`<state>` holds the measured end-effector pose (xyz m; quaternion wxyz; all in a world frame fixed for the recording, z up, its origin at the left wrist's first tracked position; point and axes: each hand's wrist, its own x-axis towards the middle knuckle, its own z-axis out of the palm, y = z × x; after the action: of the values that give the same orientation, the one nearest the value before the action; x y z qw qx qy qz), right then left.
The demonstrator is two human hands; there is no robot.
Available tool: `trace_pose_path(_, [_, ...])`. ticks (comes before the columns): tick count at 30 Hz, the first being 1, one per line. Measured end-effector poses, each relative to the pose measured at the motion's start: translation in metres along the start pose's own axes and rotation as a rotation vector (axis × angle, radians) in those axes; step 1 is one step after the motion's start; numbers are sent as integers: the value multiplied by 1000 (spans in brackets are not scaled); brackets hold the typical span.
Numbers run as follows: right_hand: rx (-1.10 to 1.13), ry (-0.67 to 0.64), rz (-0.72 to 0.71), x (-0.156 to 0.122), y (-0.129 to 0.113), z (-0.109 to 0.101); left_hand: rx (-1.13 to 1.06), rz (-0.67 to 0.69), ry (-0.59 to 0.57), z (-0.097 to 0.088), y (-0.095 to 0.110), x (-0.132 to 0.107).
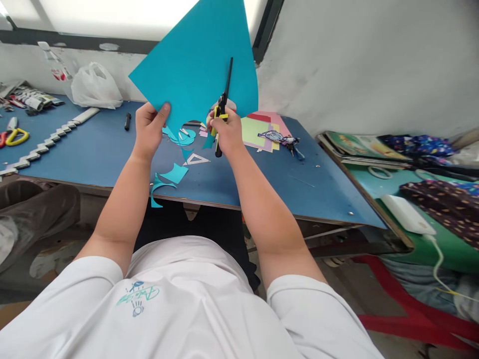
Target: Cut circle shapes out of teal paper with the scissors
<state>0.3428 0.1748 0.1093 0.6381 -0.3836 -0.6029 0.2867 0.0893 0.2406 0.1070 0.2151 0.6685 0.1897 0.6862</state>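
Note:
A large teal paper sheet (198, 60) is held up over the table, with a curved cut-out at its lower edge. My left hand (149, 124) pinches the sheet's lower left edge, thumb in front. My right hand (226, 129) is closed round black-and-yellow scissors (228, 82), whose dark blade points up in front of the sheet. Below, teal paper circles (182, 138) lie on the table beside a white set square (197, 159). Teal offcuts (175, 173) lie nearer the front edge, one curved strip reaching over it.
On the blue table (280, 184) are coloured papers (258, 132), a black marker (127, 121), a folded paper chain (48, 142) and red-and-yellow-handled scissors (15, 135). A plastic bag (96, 86) and a bottle (55, 62) stand at the back left. A green table (374, 179) adjoins at right.

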Motion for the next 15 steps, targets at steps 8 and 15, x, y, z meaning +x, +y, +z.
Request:
trace_pose_path(8, [20, 1, 18, 1, 2, -1, -15, 24, -9, -1, -7, 0])
trace_pose_path(15, [44, -15, -5, -4, 8, -4, -42, 17, -8, -2, -6, -1])
